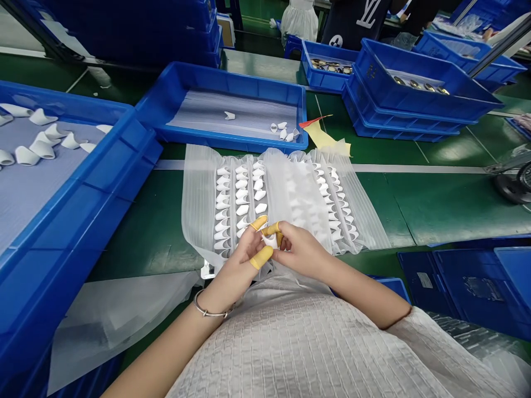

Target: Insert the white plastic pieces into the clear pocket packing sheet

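Between my two hands is a small white curved, ring-like piece point(270, 240). My left hand point(249, 249), with yellow finger cots on thumb and forefinger, is closed on its left side. On its right side my right hand point(294, 246) grips it with yellow-covered fingertips. Both hands are just above the near edge of a translucent ribbed foam sheet point(199, 199). Rows of similar white pieces point(242, 193) lie in the sheet's folds, and a flap of foam point(307, 204) covers part of the middle.
A blue tray point(224, 80) behind the sheet holds several white pieces; a larger blue crate point(136, 160) with more stands at left. Blue crates point(415, 108) with shiny metal parts are stacked back right. Yellow paper point(323, 138) lies beside the tray. A person point(352, 25) is across the table.
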Demonstrator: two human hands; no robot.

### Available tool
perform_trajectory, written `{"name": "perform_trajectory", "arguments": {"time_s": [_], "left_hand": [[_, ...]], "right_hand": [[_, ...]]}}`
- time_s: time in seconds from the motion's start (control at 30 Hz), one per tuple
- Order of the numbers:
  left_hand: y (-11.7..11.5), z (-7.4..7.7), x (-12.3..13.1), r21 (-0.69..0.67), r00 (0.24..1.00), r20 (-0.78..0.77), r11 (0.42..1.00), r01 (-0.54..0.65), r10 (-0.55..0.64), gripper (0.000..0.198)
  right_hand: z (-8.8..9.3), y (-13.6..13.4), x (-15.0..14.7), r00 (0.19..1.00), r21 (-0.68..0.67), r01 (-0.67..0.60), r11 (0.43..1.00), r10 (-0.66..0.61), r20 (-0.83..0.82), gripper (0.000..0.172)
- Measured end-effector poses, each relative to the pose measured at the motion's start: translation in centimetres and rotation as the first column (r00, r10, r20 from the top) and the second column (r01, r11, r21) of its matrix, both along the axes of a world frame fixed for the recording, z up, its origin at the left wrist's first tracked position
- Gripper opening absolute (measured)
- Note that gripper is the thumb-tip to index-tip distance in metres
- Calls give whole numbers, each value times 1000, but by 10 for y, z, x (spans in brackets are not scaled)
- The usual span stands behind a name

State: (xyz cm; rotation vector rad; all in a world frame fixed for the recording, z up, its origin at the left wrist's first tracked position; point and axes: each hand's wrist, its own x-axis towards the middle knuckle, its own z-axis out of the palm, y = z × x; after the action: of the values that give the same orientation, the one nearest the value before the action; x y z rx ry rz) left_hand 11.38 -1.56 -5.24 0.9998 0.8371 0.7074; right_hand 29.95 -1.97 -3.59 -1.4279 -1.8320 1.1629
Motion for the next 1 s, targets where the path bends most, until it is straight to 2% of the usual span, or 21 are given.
{"name": "perform_trajectory", "arguments": {"time_s": [0.1,0.17,0.23,0.33,0.43,0.53,0.67,0.77,0.9,1.0], "left_hand": [[0,-1,0,55,999,-52,998,17,-14,65],[1,0,1,75,991,-134,997,20,-10,60],[1,1,2,91,983,-182,996,4,12,57],[1,2,1,122,983,-175,992,-34,55,52],[0,1,-1,205,958,-272,978,-38,94,43],[-1,2,-2,323,901,-414,946,12,130,35],[-4,4,-2,411,867,-476,909,70,148,27],[-6,3,-2,360,891,-441,931,61,112,27],[-7,3,0,240,947,-315,971,10,68,26],[-7,4,1,191,961,-263,981,-28,79,27]], "right_hand": [[-5,3,1,942,-195,81,977,-139,-306,23],[-6,5,2,872,-262,31,965,-154,-464,34],[-3,6,3,842,-275,-22,961,-130,-523,39],[0,6,3,863,-279,-41,959,-107,-494,44],[-1,3,1,860,-327,-42,944,-133,-492,44],[-4,-2,-5,865,-323,36,946,-191,-463,40],[-5,-4,-10,920,-235,135,963,-209,-330,39],[-6,2,-6,925,-172,158,972,-207,-320,34],[-8,11,5,875,-154,282,947,-319,-364,18],[-5,13,11,874,-103,315,943,-331,-355,27]]}}
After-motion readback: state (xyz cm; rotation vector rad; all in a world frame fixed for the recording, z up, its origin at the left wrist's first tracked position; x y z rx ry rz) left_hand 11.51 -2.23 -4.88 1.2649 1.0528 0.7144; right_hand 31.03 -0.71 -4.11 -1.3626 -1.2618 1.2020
